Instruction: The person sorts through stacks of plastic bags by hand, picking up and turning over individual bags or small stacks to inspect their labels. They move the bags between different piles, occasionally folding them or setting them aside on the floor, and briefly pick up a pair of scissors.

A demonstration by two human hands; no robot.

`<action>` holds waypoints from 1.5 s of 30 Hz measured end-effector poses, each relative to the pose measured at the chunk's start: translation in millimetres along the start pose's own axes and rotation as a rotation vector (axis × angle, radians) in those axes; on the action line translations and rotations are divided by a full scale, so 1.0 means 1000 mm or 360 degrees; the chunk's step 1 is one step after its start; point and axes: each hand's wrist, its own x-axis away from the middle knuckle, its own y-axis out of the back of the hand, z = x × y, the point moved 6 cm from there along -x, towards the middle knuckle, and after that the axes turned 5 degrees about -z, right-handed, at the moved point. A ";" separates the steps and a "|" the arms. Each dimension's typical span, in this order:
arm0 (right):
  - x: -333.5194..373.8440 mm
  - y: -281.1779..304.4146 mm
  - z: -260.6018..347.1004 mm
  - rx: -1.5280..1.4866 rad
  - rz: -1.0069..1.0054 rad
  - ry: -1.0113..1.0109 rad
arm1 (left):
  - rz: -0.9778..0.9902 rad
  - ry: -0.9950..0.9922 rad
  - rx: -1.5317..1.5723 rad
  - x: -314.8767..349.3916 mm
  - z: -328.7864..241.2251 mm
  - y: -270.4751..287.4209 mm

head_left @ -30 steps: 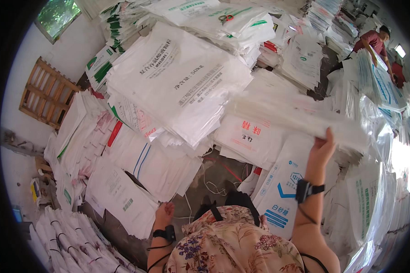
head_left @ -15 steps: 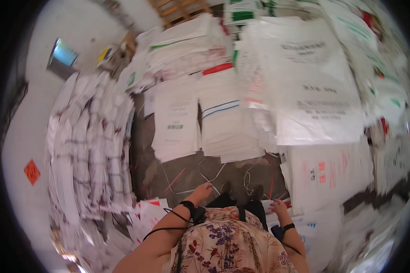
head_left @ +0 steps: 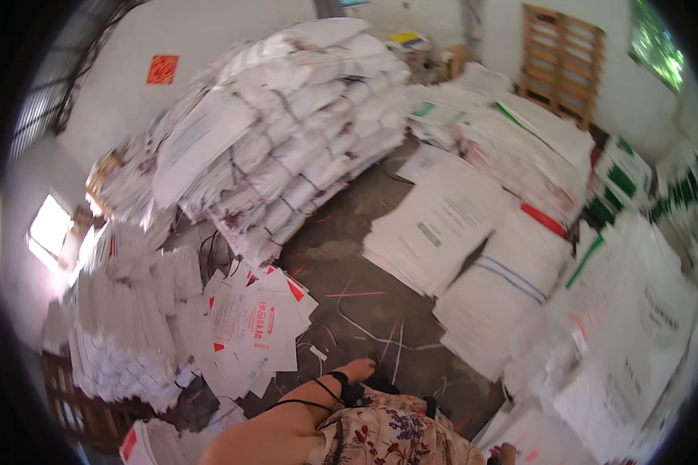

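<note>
My left hand [head_left: 358,370] hangs low over the dark floor, just ahead of my body. Its fingers are loosely curled together and no object shows in it. A black strap circles that wrist. Close by on its left lies a fanned pile of white printed bags [head_left: 256,325] with red print and red corners. At the lower edge, my right hand [head_left: 506,454] is only partly visible; its fingers are a little apart and seem to hold nothing. It is nearest to white bags with faint red print [head_left: 539,438] at the lower right.
A tall stack of tied white bag bundles [head_left: 287,124] leans at the far left; another bag stack [head_left: 124,333] stands nearer left. Flat bag piles [head_left: 442,221] and a large bag pile [head_left: 628,318] fill the right. Loose straps [head_left: 364,333] lie across the floor. A wooden pallet [head_left: 560,66] leans on the wall.
My view has turned left, so the bundle stack and printed bags sit more centrally. My right hand has slipped mostly out at the lower edge. No bag has visibly been picked up.
</note>
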 end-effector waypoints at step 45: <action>-0.627 0.261 1.212 0.0373 -0.0868 0.2832 | -0.2070 0.1272 0.2598 -0.020 0.286 0.392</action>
